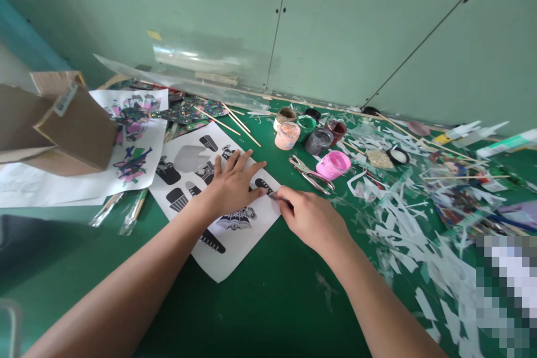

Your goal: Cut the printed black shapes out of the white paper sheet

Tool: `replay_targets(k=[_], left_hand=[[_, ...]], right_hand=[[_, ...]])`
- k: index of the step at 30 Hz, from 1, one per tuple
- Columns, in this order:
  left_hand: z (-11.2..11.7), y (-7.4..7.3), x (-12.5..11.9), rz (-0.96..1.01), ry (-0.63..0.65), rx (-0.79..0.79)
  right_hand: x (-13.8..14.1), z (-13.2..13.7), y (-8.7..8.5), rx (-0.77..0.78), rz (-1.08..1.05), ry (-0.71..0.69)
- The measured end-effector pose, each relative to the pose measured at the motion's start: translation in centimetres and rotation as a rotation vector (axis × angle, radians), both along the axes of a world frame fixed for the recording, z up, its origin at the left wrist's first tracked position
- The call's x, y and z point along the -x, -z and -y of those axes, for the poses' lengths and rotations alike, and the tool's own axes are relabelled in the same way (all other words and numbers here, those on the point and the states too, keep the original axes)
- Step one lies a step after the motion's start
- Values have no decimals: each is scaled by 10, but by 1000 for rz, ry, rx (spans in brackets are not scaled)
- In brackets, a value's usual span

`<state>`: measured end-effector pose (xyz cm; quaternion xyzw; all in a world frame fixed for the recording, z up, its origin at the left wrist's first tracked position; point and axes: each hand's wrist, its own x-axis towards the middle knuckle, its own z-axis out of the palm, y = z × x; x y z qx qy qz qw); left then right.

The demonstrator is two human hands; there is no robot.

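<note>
A white sheet point(226, 271) printed with black and grey shapes lies at an angle on the green table. My left hand point(235, 184) rests flat on it with the fingers spread, covering part of the print. At the sheet's right edge my right hand point(308, 218) is closed round a craft knife point(272, 196). Only its short metal tip shows, touching the paper by a small black printed shape; the handle is hidden in my fingers. Just beyond that hand lies a metal hole punch point(310, 174), beside an open pot of pink paint point(333, 164).
Several open paint pots point(319, 140) stand behind the sheet. Thin wooden sticks point(241, 120) lie near its far corner. A cardboard box point(75, 134) sits on painted sheets point(145, 170) at left. White paper scraps point(419, 235) litter the right side. A green wall point(335, 28) closes the back.
</note>
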<state>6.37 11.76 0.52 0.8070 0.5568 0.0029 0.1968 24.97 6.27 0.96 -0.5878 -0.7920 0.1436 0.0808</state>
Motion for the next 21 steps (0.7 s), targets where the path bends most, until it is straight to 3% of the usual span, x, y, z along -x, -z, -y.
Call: replay_targets(k=[21], left_hand=[[-2,5,1,3,-2,-37]], right_hand=[[2,0,0,53,77,-20]])
